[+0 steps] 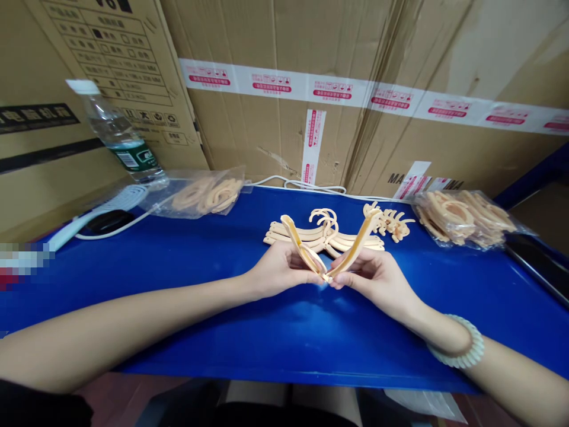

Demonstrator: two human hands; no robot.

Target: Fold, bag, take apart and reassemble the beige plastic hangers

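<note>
My left hand (282,270) is closed on one arm of a beige plastic folding hanger (360,242), and my right hand (377,279) is closed on its other arm. The two arms rise in a V and meet between my fingertips, just above the table. Fingers partly hide the joint, so I cannot tell whether it is fastened. Right behind my hands lies a stack of beige hangers (302,236) with curved hooks (326,218) at the middle. A small pile of loose beige hooks (393,224) is to its right.
Bagged beige parts (462,216) lie at the right and another bag (208,193) at the back left. A water bottle (128,142) leans by cardboard boxes (267,130). A light-blue handheld object (106,204) and white cable (302,185) rest on the blue table (200,344).
</note>
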